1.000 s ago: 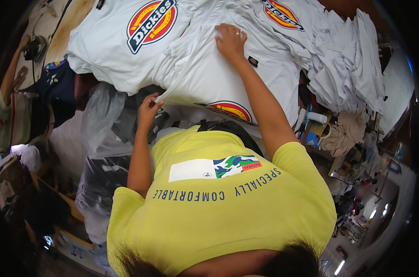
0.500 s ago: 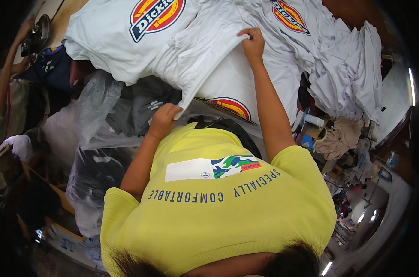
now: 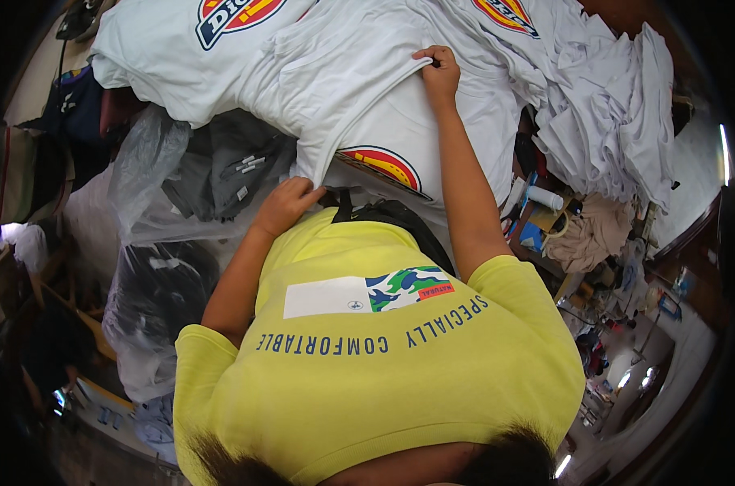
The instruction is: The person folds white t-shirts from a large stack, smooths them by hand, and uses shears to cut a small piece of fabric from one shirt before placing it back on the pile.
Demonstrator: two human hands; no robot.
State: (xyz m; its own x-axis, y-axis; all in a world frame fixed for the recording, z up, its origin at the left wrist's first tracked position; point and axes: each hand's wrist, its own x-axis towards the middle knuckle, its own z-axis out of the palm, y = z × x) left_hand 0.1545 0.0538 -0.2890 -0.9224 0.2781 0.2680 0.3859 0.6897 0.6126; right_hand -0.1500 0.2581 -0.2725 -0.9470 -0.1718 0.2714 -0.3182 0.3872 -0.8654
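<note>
A white T-shirt (image 3: 347,97) is stretched between my two hands, its hem running slantwise from lower left to upper right. My left hand (image 3: 286,206) is closed on the near-left end of the hem, close to my body. Farther off, my right hand (image 3: 440,77) pinches the other end between thumb and fingers. Under the lifted hem lies more white shirt fabric (image 3: 444,134) with a red, yellow and dark oval print (image 3: 386,168), partly covered. Another white shirt (image 3: 161,61) with a similar print spreads out at the far left.
A heap of white shirts (image 3: 606,121) hangs at the right. Dark grey folded garments (image 3: 221,174) lie in clear plastic (image 3: 144,166) at the left, above a bag of dark items (image 3: 169,283). A white cylinder (image 3: 545,198) and beige cloth (image 3: 598,235) are at the right.
The hem has slackened from a straight line into a curve. Both hands keep their hold. The white shirts appear slightly higher and farther left in view. A person's arm at the far left is gone.
</note>
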